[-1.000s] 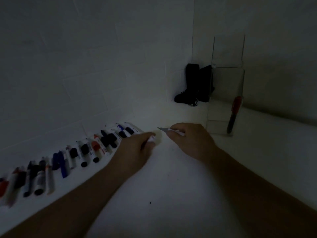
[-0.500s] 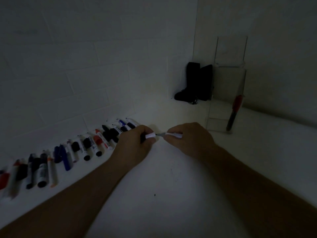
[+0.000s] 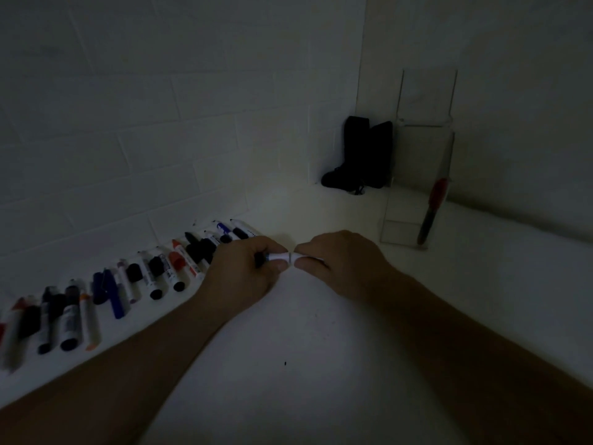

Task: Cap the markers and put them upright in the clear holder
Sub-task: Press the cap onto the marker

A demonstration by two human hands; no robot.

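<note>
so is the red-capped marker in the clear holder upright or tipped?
Tipped. The red-capped marker stands on its dark end inside the clear plastic holder, red cap uppermost, and leans to the right against the holder's side.

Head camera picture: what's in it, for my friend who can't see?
Two hands, left hand and right hand, press a cap onto a white marker. Loose markers line the left wall; a tall clear plastic holder holds one red-capped marker.

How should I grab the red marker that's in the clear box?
Pinch the red marker near its top, above the red band, reaching down from above. It leans inside the clear holder, whose walls block its sides; only the open top seems free.
</note>
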